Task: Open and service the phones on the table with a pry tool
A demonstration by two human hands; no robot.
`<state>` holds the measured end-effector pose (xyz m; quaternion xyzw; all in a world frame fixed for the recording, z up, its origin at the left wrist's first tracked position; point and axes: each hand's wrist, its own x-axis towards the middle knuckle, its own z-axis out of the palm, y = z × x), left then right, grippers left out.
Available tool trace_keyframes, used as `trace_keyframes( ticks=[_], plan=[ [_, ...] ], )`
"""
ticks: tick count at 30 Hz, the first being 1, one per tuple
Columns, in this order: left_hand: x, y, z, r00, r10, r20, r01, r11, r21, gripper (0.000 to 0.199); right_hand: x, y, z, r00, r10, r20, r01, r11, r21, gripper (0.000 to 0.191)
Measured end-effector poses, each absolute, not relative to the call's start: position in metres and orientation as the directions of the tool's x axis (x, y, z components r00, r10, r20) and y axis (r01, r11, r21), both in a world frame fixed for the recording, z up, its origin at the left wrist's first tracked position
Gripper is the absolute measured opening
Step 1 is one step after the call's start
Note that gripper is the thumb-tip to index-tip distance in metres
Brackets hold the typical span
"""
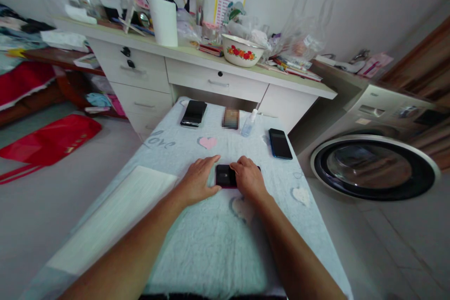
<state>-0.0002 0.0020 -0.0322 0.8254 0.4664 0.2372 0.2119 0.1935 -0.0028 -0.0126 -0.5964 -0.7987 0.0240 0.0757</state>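
Bottle [248, 125] stands beyond phone [225, 176] under right hand [250, 177].

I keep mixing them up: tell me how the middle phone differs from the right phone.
The middle phone has a pinkish edge; the right phone has a blue one.
The middle phone lies crosswise, the right hand on it; the right phone lies lengthwise, untouched.
Both are dark-faced, flat on the cloth.

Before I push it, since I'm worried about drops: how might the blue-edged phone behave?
The blue-edged phone looks stiff, a thin slab. Lying flat, it probably won't roll or tip. The tablecloth might drag or ruck beneath it.
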Motion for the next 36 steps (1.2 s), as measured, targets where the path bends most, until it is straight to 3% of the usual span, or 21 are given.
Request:
trace_keyframes(
  ticks=[6, 14, 25, 36],
  plan=[
    [0.000, 0.003, -0.028, 0.497, 0.844, 0.203, 0.654, -0.518, 0.551, 0.059, 0.215, -0.006, -0.010, -0.229, 0.970, 0.079, 0.965, 0.237, -0.113, 0.029],
    [-0.002, 0.004, -0.027, 0.525, 0.825, 0.206, 0.640, -0.543, 0.544, 0.052, 0.240, -0.011, -0.008, -0.186, 0.978, 0.091, 0.973, 0.197, -0.122, 0.029],
    [-0.005, 0.006, -0.026, 0.549, 0.815, 0.183, 0.637, -0.551, 0.539, 0.057, 0.263, -0.016, -0.012, -0.104, 0.989, 0.108, 0.938, 0.134, -0.319, 0.028],
    [-0.005, 0.008, -0.027, 0.537, 0.827, 0.166, 0.652, -0.531, 0.541, 0.057, 0.283, -0.023, -0.003, -0.238, 0.969, 0.068, 0.858, 0.243, -0.452, 0.026]
  ],
)
